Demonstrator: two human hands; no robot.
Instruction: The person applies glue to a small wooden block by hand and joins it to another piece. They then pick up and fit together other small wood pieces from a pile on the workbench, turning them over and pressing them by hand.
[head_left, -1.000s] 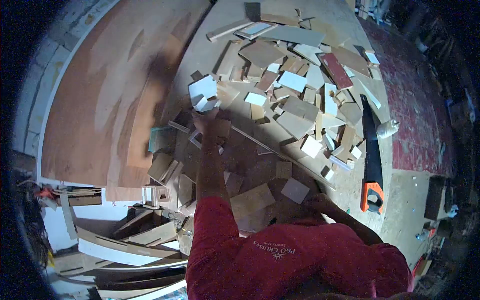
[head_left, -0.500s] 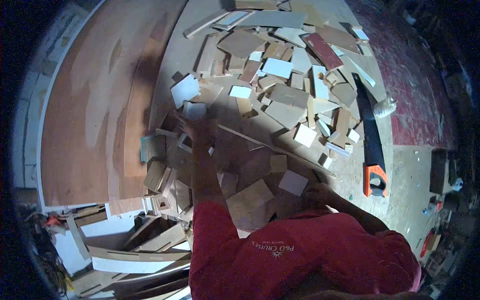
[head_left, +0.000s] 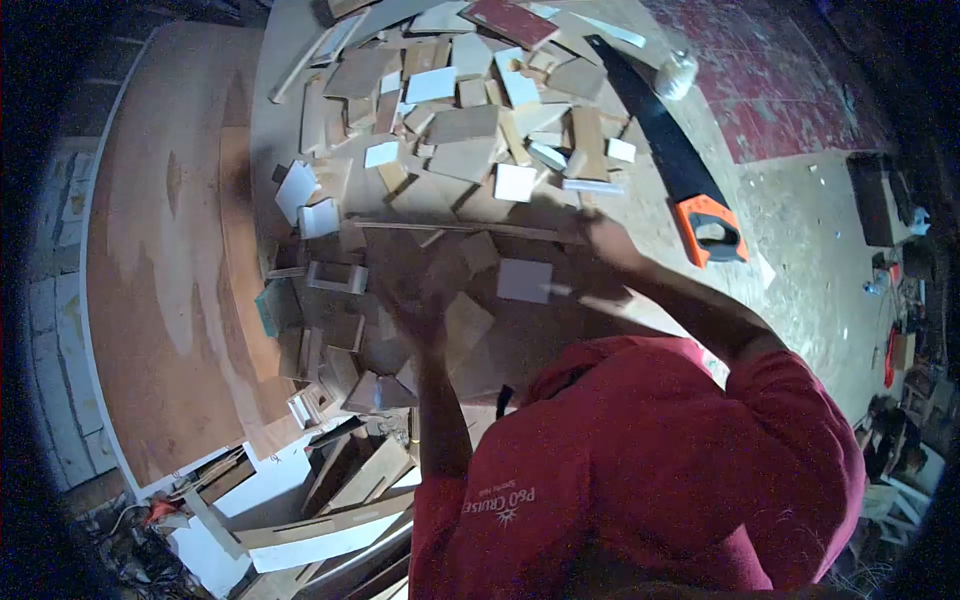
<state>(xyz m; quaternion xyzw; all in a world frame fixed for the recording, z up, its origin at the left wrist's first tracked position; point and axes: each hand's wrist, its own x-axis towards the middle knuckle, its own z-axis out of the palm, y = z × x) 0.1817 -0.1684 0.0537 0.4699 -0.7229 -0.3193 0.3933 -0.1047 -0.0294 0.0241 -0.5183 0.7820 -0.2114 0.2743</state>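
Note:
My left hand (head_left: 422, 312) hovers in shadow over the near part of the work surface, fingers spread, with nothing visible in it. Beneath and beside it lie wood offcuts, including a tan board piece (head_left: 466, 325). My right hand (head_left: 606, 242) is at the right end of a long thin wood strip (head_left: 470, 228), its fingers curled at that end and partly dark. Just below the strip lie a pale square block (head_left: 524, 281) and a small brown block (head_left: 480, 252). A small open wooden frame (head_left: 337, 278) stands left of my left hand.
Beyond the strip spreads a pile of wood offcuts (head_left: 465, 125). A handsaw (head_left: 665, 140) with an orange handle lies at right, near a whitish roll (head_left: 676, 75). A large plywood sheet (head_left: 165, 270) fills the left. Long scrap boards (head_left: 330, 530) lie at lower left.
My view has turned and shifted. My left hand has drawn back from the blocks at left toward the near middle. My right hand has reached forward to the strip's right end.

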